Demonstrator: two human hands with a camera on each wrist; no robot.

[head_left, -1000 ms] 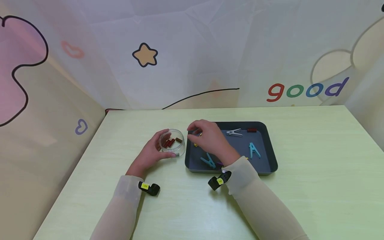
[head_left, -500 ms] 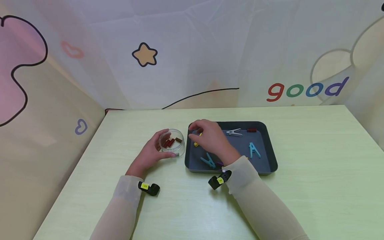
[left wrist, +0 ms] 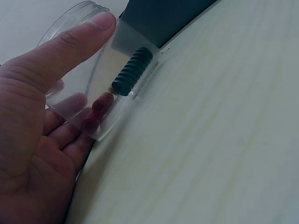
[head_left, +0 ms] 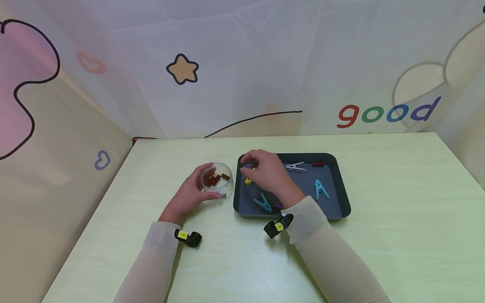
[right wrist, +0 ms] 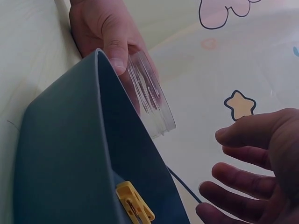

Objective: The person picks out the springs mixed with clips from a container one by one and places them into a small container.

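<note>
With thumb and fingers round its side, my left hand (head_left: 189, 195) grips a clear round jar (head_left: 229, 187) on the table. Inside lie several small coil springs: red ones (left wrist: 99, 111) and a dark green one (left wrist: 133, 71) show in the left wrist view. My right hand (head_left: 267, 170) hovers over the left part of a dark grey tray (head_left: 299, 185), fingers apart and loosely bent, with nothing between them in the right wrist view. Below those fingers is a yellow clothespin (right wrist: 134, 203), partly hidden by the hand in the head view.
Elsewhere in the tray are two light blue clothespins, one near the front (head_left: 263, 203) and one at the right (head_left: 320, 190). A pale grey clothespin (head_left: 296, 167) and a red spring (head_left: 318, 164) lie at its back. Something purple (head_left: 278, 206) is half hidden by the right wrist.
My right hand has shifted slightly to the right over the tray, uncovering more of the yellow clothespin. The left hand and jar have stayed in place.
</note>
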